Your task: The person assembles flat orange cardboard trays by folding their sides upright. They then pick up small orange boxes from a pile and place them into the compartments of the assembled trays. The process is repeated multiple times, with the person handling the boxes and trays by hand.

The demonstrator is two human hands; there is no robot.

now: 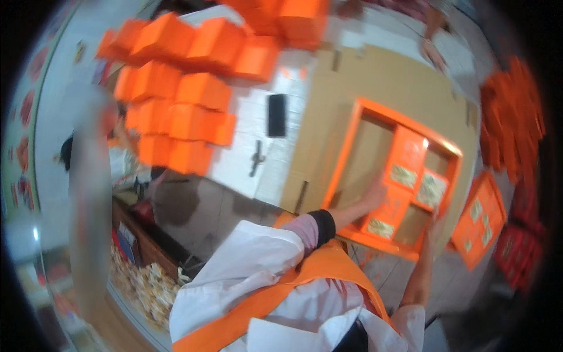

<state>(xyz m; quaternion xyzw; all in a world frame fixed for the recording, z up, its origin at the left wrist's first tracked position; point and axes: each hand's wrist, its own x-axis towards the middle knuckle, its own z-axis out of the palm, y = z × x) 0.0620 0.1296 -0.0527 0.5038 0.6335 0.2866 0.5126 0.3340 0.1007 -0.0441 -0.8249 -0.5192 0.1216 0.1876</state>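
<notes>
A shallow orange tray (pixel 352 132) lies at a slant on a brown cardboard sheet, to the right of the middle. Inside, orange boxes (pixel 404 154) with pale patterned patches fill part of the space; brown shows in the gaps between them. My left hand (pixel 374 196) reaches over the tray from the left and is at the side of a box in its middle. Along the tray's right rim is my right hand (pixel 433 227), its fingers at the edge near another patched box (pixel 432 189). Blur hides how the fingers of both hands are bent.
Stacks of orange boxes (pixel 176 91) stand at the far left, beside a black flat object (pixel 276 115) and a small dark tool (pixel 256 158). Another person's hand (pixel 433 54) rests beyond the cardboard (pixel 328 105). A patched orange tray (pixel 480 220) leans at the right.
</notes>
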